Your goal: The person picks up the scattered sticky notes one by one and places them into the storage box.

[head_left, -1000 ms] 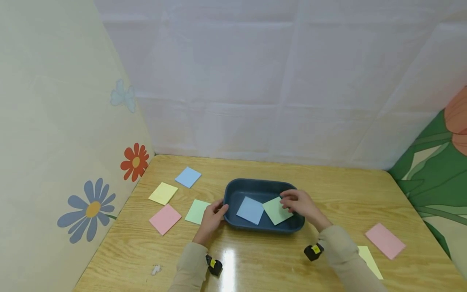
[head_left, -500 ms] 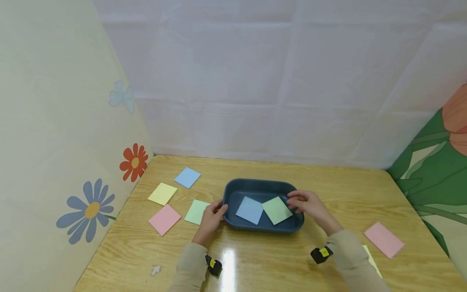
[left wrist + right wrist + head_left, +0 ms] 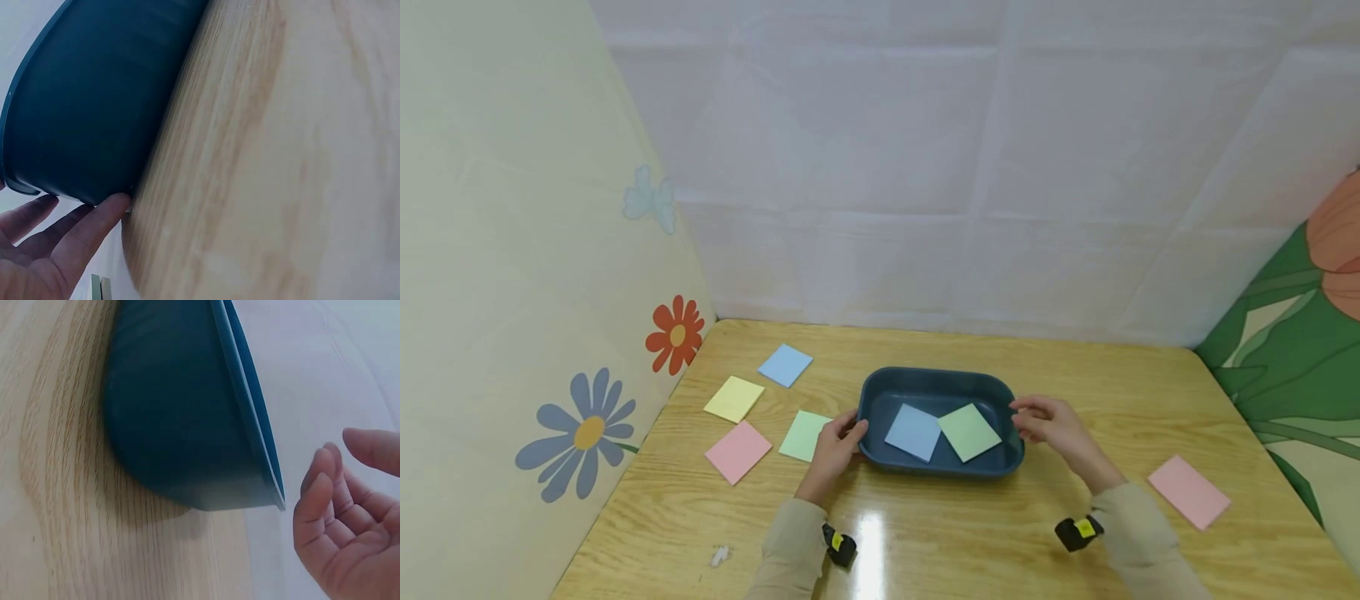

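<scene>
A dark blue oblong plastic tub point(image 3: 936, 380) stands on the wooden table in the head view. Inside it lie a light blue sticky-note pad point(image 3: 913, 432) and a light green one point(image 3: 969, 432), side by side with their corners meeting. At the tub's left end my left hand point(image 3: 832, 452) grips the rim, thumb on top. In the left wrist view, fingers point(image 3: 94, 234) of that hand press the outer wall. My right hand point(image 3: 1062, 432) is just off the right end, fingers loosely bent and nothing in them; the right wrist view shows it beside the rim point(image 3: 275, 487).
Left of the tub lie blue point(image 3: 786, 365), yellow point(image 3: 734, 398), pink point(image 3: 738, 452) and green point(image 3: 801, 435) pads, the green one partly behind the left hand. Another pink pad point(image 3: 1189, 492) is at the right. Cloth backdrops rise behind and beside the table point(image 3: 947, 533).
My right hand has let go of the green pad in the tub and drawn back rightward past the rim. Its sleeve now hides the yellow pad at right. The left hand stays put.
</scene>
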Available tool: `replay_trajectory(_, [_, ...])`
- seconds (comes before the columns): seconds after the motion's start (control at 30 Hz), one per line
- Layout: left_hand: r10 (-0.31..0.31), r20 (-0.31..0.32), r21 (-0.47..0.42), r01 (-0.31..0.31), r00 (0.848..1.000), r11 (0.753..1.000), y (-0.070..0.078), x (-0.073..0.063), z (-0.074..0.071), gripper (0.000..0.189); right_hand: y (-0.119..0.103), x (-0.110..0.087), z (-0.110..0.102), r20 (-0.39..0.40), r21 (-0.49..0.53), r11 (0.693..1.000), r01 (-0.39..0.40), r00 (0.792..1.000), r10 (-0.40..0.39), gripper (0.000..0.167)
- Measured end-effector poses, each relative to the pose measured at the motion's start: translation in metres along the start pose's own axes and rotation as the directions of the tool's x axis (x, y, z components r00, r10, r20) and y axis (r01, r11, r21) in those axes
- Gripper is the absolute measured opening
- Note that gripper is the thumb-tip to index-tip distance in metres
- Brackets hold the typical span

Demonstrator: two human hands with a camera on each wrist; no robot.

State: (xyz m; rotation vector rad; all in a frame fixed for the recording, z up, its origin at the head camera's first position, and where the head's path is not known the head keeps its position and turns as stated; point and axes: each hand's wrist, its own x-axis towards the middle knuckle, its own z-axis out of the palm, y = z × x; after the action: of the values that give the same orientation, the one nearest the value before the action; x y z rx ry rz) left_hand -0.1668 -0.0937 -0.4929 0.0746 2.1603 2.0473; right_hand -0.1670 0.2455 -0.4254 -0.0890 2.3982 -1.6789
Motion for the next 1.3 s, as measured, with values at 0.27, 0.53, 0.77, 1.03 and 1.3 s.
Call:
replay_trajectory(0.27, [0.001, -0.006, -0.001, -0.001, 1.000, 1.000, 0.000, 0.000, 0.000, 0.046, 0.005, -0.008, -0.007, -0.034, -0.013, 1.000, -0.001, 0.999, 0.000, 0.034])
replay_trajectory(0.53, [0.006, -0.032, 0.024, -0.005, 0.999, 1.000, -0.003, -0.001, 0.001, 0.049, 0.013, -0.018, -0.012, -0.080, 0.008, 1.000, -0.016, 0.997, 0.017, 0.039])
replay_trajectory(0.77, [0.011, -0.021, 0.021, -0.010, 1.000, 1.000, -0.003, 0.000, 0.001, 0.050, 0.020, -0.028, -0.017, -0.137, 0.010, 0.999, -0.052, 0.989, 0.053, 0.042])
replay_trajectory(1.03, [0.013, -0.019, 0.014, -0.013, 1.000, 1.000, -0.001, -0.002, 0.001, 0.048, 0.023, -0.036, -0.021, -0.172, 0.008, 0.995, -0.098, 0.980, 0.098, 0.046])
replay_trajectory(1.3, [0.007, -0.002, 0.016, -0.007, 1.000, 1.000, 0.027, -0.014, 0.004, 0.042, 0.030, -0.045, -0.027, -0.175, 0.000, 0.992, -0.130, 0.976, 0.128, 0.048])
